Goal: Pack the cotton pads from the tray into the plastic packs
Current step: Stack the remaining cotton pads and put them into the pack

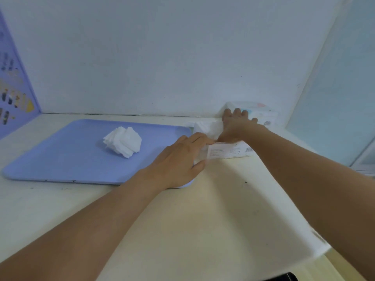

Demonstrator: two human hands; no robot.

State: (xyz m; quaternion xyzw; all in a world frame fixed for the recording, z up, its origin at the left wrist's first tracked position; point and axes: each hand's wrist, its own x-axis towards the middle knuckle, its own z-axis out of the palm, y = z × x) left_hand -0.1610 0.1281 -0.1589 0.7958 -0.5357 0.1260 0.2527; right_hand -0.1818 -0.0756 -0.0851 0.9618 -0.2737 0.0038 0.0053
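Observation:
A heap of white cotton pads [122, 141] lies in the middle of a blue tray [60, 159] on the cream table. Just right of the tray lies a clear plastic pack [229, 151] with printed labels, its open end facing left. My left hand [180, 159] pinches that open end between thumb and fingers. My right hand [236, 126] lies on top of the pack with fingers spread flat, pressing white pads [205, 127] that stick out of the opening. How far the pads sit inside the pack is hidden by my hands.
A second, filled pack [261, 112] stands against the white back wall behind my right hand. A purple poster [14, 92] covers the left wall and a glass panel [341, 94] closes the right side. The table's front edge runs lower right.

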